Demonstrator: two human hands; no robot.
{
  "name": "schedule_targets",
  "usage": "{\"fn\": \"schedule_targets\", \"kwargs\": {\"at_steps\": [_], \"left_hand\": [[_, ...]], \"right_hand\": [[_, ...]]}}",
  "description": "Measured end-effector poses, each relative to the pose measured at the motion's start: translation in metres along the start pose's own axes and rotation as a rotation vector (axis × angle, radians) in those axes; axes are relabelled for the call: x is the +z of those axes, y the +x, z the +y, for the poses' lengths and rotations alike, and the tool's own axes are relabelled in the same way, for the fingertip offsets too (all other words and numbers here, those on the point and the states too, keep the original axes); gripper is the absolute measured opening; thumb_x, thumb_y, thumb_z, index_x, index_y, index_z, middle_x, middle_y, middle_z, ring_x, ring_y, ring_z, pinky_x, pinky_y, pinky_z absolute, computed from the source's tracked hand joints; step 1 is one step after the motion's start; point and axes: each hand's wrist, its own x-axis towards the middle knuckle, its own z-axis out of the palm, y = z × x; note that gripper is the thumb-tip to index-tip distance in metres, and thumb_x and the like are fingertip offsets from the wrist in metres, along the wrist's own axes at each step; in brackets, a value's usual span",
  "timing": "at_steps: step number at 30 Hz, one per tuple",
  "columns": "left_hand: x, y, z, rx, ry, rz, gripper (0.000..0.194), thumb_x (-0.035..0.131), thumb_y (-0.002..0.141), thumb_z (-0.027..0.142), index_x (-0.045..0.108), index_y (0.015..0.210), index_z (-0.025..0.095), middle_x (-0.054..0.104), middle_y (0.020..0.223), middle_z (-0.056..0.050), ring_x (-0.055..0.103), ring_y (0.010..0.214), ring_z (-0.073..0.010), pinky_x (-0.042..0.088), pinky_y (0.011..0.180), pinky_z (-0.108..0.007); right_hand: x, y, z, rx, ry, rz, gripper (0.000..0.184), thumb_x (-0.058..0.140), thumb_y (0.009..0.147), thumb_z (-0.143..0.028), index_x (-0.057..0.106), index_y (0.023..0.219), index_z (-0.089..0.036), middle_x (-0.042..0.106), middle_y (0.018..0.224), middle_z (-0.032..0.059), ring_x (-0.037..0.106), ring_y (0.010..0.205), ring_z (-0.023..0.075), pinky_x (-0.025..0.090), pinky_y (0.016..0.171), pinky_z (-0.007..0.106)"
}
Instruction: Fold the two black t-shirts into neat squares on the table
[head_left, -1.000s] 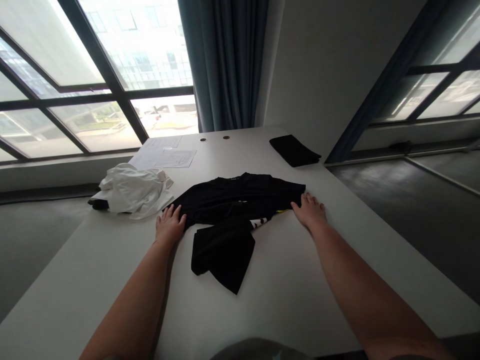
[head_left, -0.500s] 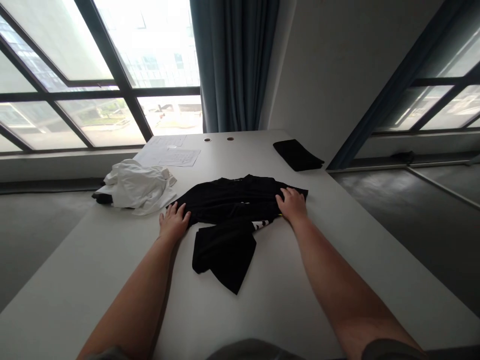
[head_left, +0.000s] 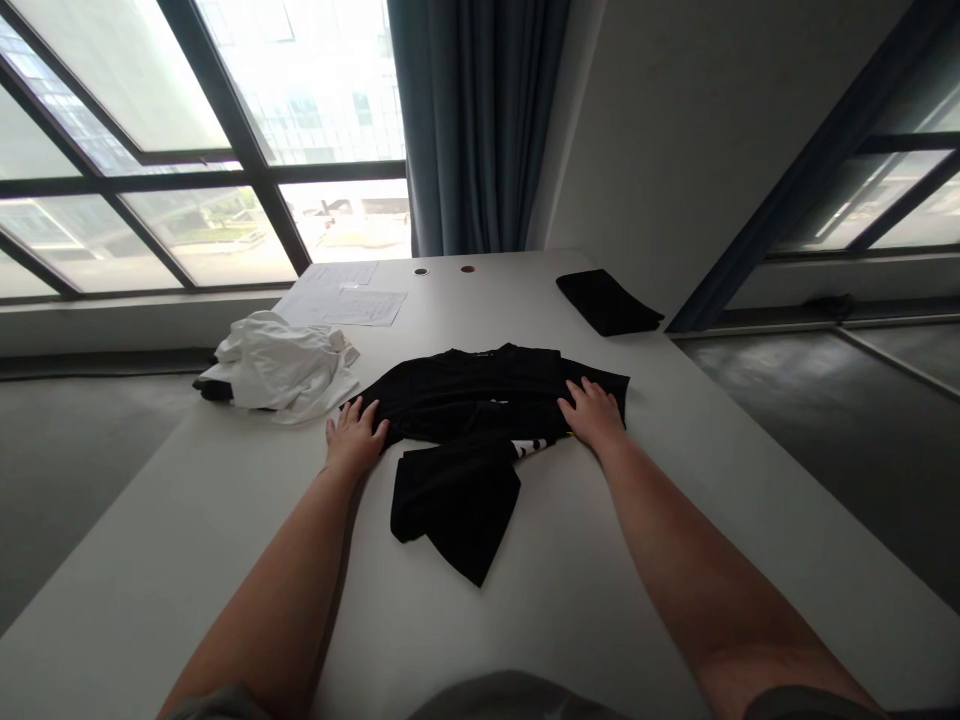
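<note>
White worktop (head_left: 570,620) carries every item and shows no change. Black garment (head_left: 457,385) lies crosswise on it between the hands, low and creased, with its two narrow ends pointing left and right. White cloth (head_left: 277,360) sits crumpled beyond its left end, just beside it. Black section (head_left: 457,500) lies folded at the garment's near edge and reaches toward the wearer; whether it is part of the garment or a separate piece cannot be told. Papers (head_left: 367,307) lie flat near the far edge. Folded black cloth (head_left: 607,302) lies at the far right, apart from the garment.

Right hand (head_left: 592,410): palm down, fingers slightly spread, resting on the garment. It has shifted inward from the tip of the right end, so that end now projects past the fingers. Left hand (head_left: 355,436): palm down, fingers spread, held on the left end with no clear shift. Neither hand visibly pinches the fabric. Effect, by judgement: both ends are steadied and the right side is being smoothed or pressed.

Patterned strip (head_left: 530,448) shows at the near edge. Yellow sliver (head_left: 570,434) beside the right hand is less exposed than a second ago.
</note>
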Motion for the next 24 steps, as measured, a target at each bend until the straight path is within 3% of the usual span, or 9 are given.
{"fn": "schedule_targets", "kwargs": {"at_steps": [3,5,7,10,12,14,17,21,24], "left_hand": [[-0.01,-0.006,0.007,0.038,-0.023,0.118,0.056,0.049,0.1,0.044,0.052,0.154,0.027,0.038,0.168,-0.009,0.025,0.157,-0.0358,0.024,0.126,-0.059],[-0.017,-0.013,0.015,0.143,-0.067,0.234,0.051,0.05,0.1,0.04,0.057,0.149,0.028,0.042,0.165,-0.006,0.029,0.156,-0.0323,0.026,0.126,-0.052],[-0.022,-0.021,0.025,0.287,-0.13,0.264,0.044,0.049,0.101,0.037,0.063,0.142,0.029,0.05,0.158,-0.005,0.039,0.15,-0.029,0.031,0.124,-0.046],[-0.022,-0.03,0.039,0.533,-0.223,0.084,0.038,0.053,0.099,0.033,0.07,0.132,0.031,0.064,0.142,-0.005,0.053,0.135,-0.0269,0.04,0.117,-0.044],[-0.017,-0.03,0.044,0.665,-0.269,-0.06,0.035,0.055,0.097,0.033,0.073,0.127,0.032,0.068,0.135,-0.004,0.058,0.128,-0.0259,0.042,0.115,-0.044],[-0.011,-0.028,0.044,0.708,-0.309,-0.118,0.034,0.057,0.096,0.032,0.074,0.126,0.032,0.068,0.132,-0.004,0.06,0.124,-0.025,0.044,0.113,-0.043],[-0.003,-0.021,0.04,0.671,-0.338,-0.095,0.035,0.059,0.094,0.03,0.074,0.126,0.032,0.067,0.129,-0.005,0.062,0.119,-0.024,0.046,0.11,-0.042],[0.001,-0.015,0.037,0.659,-0.335,-0.096,0.026,0.062,0.093,0.03,0.078,0.113,0.031,0.069,0.118,-0.005,0.064,0.108,-0.0225,0.049,0.105,-0.039],[0.002,-0.013,0.038,0.653,-0.354,-0.071,0.02,0.061,0.093,0.028,0.078,0.104,0.028,0.07,0.11,-0.005,0.064,0.101,-0.0222,0.05,0.099,-0.038]], "right_hand": [[-0.014,-0.012,-0.013,-0.092,0.099,0.162,0.057,0.043,0.102,-0.042,0.057,0.15,-0.015,0.042,0.162,0.0162,0.033,0.152,0.0346,0.027,0.125,0.053],[-0.025,-0.027,-0.027,-0.231,0.206,0.289,0.05,0.042,0.101,-0.035,0.063,0.142,-0.015,0.048,0.156,0.0164,0.037,0.149,0.0327,0.03,0.125,0.05],[-0.031,-0.048,-0.045,-0.41,0.327,0.328,0.044,0.043,0.102,-0.033,0.068,0.134,-0.017,0.057,0.146,0.0153,0.046,0.141,0.0313,0.035,0.123,0.05],[-0.028,-0.081,-0.074,-0.678,0.48,0.189,0.033,0.049,0.101,-0.031,0.072,0.124,-0.023,0.067,0.128,0.0114,0.058,0.126,0.029,0.044,0.115,0.05],[-0.022,-0.097,-0.09,-0.78,0.542,0.098,0.029,0.053,0.1,-0.028,0.072,0.122,-0.025,0.069,0.122,0.0101,0.062,0.117,0.0269,0.05,0.108,0.047],[-0.017,-0.103,-0.099,-0.815,0.577,0.06,0.029,0.055,0.098,-0.025,0.071,0.123,-0.024,0.069,0.12,0.0101,0.064,0.112,0.0253,0.052,0.104,0.044],[-0.016,-0.096,-0.099,-0.78,0.611,0.016,0.027,0.057,0.095,-0.025,0.07,0.119,-0.022,0.07,0.114,0.0095,0.066,0.107,0.0241,0.052,0.1,0.04],[-0.019,-0.084,-0.09,-0.679,0.577,-0.099,0.016,0.058,0.095,-0.03,0.069,0.091,-0.021,0.07,0.087,0.004,0.064,0.084,0.0207,0.049,0.082,0.034],[-0.018,-0.082,-0.086,-0.701,0.533,-0.125,0.028,0.056,0.098,-0.038,0.061,0.075,-0.021,0.061,0.072,0.0009,0.057,0.071,0.0182,0.041,0.073,0.032]]}}
